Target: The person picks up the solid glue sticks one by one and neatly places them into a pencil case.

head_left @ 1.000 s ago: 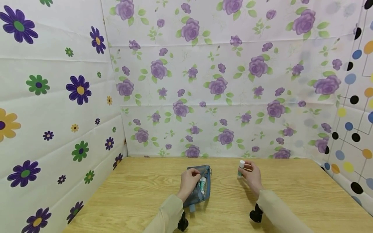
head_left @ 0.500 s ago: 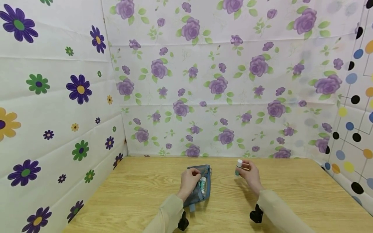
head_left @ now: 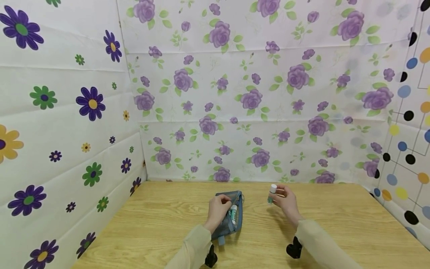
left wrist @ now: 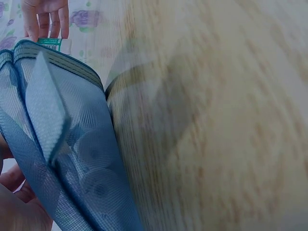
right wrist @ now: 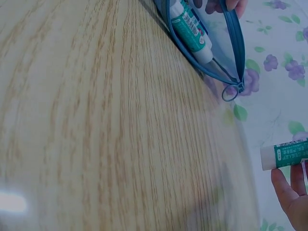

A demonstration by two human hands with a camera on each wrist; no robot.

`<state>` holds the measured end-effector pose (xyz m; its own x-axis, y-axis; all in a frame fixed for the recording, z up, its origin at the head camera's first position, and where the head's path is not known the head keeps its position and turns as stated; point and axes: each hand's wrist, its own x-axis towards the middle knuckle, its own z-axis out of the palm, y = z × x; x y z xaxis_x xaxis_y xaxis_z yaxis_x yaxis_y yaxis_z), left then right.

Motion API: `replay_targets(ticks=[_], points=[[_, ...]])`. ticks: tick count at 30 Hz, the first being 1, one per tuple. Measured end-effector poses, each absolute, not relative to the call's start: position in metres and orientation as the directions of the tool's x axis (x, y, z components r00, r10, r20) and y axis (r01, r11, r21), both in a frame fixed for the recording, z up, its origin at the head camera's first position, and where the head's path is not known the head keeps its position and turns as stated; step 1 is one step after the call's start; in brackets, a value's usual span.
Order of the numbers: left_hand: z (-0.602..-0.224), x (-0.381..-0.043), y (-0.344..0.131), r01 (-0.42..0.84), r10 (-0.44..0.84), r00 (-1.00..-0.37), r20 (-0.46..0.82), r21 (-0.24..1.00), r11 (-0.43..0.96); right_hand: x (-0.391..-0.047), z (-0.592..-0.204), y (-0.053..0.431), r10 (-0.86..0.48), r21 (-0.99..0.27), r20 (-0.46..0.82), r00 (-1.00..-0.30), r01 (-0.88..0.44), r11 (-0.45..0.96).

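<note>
A blue mesh zip pouch (head_left: 221, 229) lies on the table with its mouth open. My left hand (head_left: 217, 210) pinches the upper edge of that mouth, clearer in the right wrist view, where fingers (right wrist: 232, 4) hold the zip edge. Inside lie glue sticks (right wrist: 190, 31) with green labels and white ends; their full number is hidden. To the right of the pouch, my right hand (head_left: 288, 201) holds another glue stick (head_left: 272, 194) between thumb and fingers, white cap up and slightly tilted, apart from the pouch. Through the mesh in the left wrist view, round ends (left wrist: 98, 187) show.
The wooden table (head_left: 168, 209) stretches out on both sides of the pouch. Behind it hangs a rose-patterned cloth (head_left: 235, 149), with patterned cloths at left and right too. A metal ring (right wrist: 230, 93) hangs at the zip's end.
My right hand has shifted a little to the left with the glue stick, closer to the pouch. The left hand and the pouch stay where they were.
</note>
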<state>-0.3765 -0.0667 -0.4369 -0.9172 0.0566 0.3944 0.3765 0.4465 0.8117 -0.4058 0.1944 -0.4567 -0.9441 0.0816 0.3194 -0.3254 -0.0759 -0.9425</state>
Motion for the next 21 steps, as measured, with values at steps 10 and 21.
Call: replay_targets(ticks=[10,21], points=[[-0.437,-0.376,-0.067,0.399,0.059,-0.907,0.417,0.806,0.437,-0.388,-0.429,0.178,0.125,-0.982,0.19,-0.974,-0.191,0.006],[-0.438,-0.377,-0.067,0.392,0.061,-0.911,0.408,0.808,0.441,-0.389,-0.428,0.176,0.097,-0.983,0.178,-0.979,-0.18,-0.016]])
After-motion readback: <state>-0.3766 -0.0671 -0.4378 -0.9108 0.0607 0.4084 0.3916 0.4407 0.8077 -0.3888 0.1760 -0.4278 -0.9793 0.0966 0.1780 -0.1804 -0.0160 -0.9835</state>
